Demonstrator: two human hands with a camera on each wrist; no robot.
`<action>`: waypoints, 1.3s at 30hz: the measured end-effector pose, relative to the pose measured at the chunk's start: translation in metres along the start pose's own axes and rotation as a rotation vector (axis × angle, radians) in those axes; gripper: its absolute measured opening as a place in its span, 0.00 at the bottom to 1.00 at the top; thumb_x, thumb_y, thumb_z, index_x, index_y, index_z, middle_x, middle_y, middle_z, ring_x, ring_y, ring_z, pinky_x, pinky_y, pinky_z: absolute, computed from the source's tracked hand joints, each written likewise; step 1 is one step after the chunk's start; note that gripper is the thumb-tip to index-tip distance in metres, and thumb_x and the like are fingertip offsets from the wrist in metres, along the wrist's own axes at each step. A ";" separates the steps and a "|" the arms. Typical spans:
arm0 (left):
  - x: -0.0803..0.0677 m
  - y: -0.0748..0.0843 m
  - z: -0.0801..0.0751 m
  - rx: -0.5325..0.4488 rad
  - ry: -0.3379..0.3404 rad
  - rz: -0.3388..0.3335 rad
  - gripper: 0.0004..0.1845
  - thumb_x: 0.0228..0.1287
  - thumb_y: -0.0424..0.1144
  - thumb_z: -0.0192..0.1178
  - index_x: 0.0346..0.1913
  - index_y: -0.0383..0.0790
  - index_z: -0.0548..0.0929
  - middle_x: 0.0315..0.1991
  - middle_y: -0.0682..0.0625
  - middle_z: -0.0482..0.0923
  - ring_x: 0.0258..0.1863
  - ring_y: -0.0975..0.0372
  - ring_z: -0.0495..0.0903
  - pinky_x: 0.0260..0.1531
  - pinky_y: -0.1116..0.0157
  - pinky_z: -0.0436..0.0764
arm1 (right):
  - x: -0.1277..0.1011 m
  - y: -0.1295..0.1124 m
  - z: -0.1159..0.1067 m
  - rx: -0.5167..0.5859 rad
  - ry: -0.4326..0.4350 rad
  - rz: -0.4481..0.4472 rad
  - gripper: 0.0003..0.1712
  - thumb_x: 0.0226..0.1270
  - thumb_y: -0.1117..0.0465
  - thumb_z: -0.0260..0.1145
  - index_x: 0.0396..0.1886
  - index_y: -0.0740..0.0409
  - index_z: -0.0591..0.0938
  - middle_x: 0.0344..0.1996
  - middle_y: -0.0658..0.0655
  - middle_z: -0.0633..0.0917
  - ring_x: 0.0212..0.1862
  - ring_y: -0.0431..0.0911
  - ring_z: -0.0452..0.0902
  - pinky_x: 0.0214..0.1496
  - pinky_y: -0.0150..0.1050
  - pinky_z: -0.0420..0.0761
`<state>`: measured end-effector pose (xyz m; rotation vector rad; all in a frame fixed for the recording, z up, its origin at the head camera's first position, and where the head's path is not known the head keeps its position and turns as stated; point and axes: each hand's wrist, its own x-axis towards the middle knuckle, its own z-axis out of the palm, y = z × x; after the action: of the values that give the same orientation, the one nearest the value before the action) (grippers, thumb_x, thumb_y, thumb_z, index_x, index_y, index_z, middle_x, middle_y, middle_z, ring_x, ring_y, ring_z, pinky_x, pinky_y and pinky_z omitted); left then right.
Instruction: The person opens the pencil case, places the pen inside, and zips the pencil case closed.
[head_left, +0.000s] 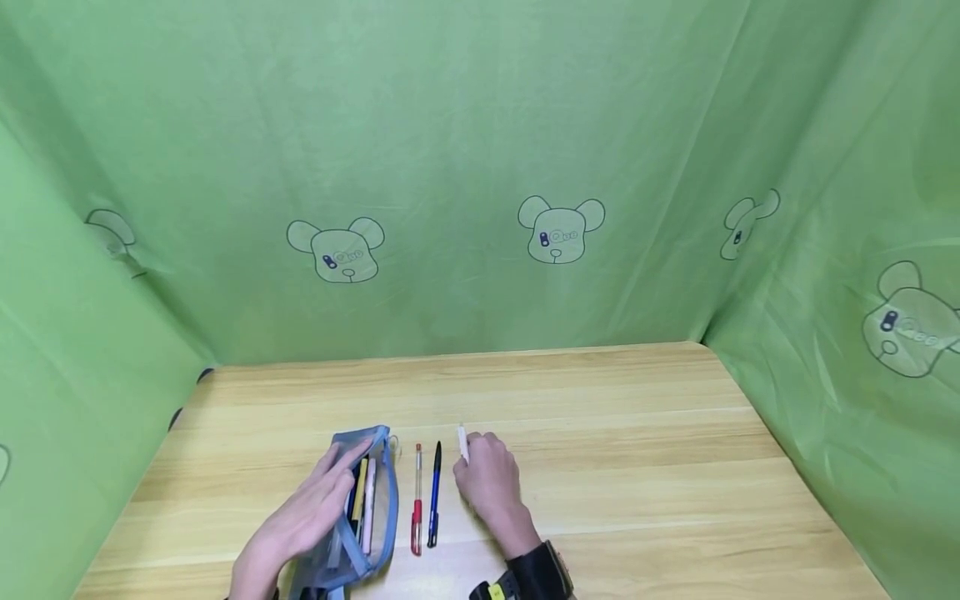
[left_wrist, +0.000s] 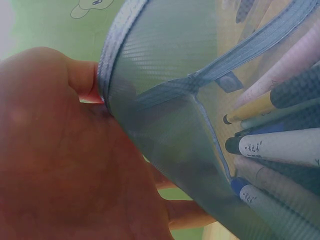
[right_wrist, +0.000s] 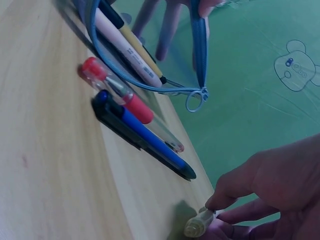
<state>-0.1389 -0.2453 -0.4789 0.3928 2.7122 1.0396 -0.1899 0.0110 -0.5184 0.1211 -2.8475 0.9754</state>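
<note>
Green cloth printed with outlined bear heads hangs behind and to both sides, closing in a pale wooden table with a light grain running across it. Near the front edge of the table lies a blue mesh pencil case, its mouth gaping open; the mesh is see-through with a darker blue zip band round the rim, and a ring-shaped zip pull hangs at its end. Several pens lie inside it, among them a yellow one and a pale pink one, their barrels showing through the mesh in the left wrist view.

The left hand grips the pencil case, fingers curled over its upper edge and holding the mouth wide. Just beside the case, on the bare wood, lie a red pen with a clear barrel and a blue pen with a dark clip, side by side and nearly touching, both pointing away from the person.

A little further to the right, the right hand pinches a white pen between thumb and fingertips; the pen's pale tip sticks out beyond the fingers, low over the table. A black wrist strap sits on that arm
</note>
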 end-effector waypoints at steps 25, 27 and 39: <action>-0.004 -0.002 -0.002 0.008 0.023 -0.009 0.30 0.85 0.45 0.27 0.82 0.42 0.55 0.79 0.27 0.43 0.78 0.32 0.41 0.66 0.25 0.52 | 0.000 0.000 -0.012 0.135 -0.114 0.010 0.23 0.69 0.68 0.65 0.63 0.63 0.80 0.21 0.47 0.76 0.17 0.39 0.67 0.17 0.31 0.67; -0.004 -0.002 -0.001 0.012 0.013 -0.015 0.29 0.85 0.45 0.27 0.82 0.42 0.55 0.79 0.26 0.42 0.77 0.32 0.41 0.66 0.24 0.52 | -0.001 0.001 -0.012 0.157 -0.134 0.026 0.25 0.67 0.69 0.66 0.64 0.63 0.80 0.21 0.46 0.77 0.17 0.39 0.68 0.17 0.30 0.67; 0.001 0.001 0.001 0.002 0.018 -0.017 0.30 0.85 0.47 0.26 0.82 0.44 0.55 0.81 0.32 0.45 0.79 0.35 0.41 0.68 0.27 0.51 | -0.001 -0.004 -0.025 0.217 -0.197 0.058 0.23 0.56 0.72 0.71 0.54 0.64 0.84 0.25 0.47 0.80 0.24 0.42 0.74 0.25 0.35 0.75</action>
<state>-0.1391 -0.2437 -0.4792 0.3612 2.7278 1.0412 -0.1860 0.0239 -0.4965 0.1653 -2.9232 1.3546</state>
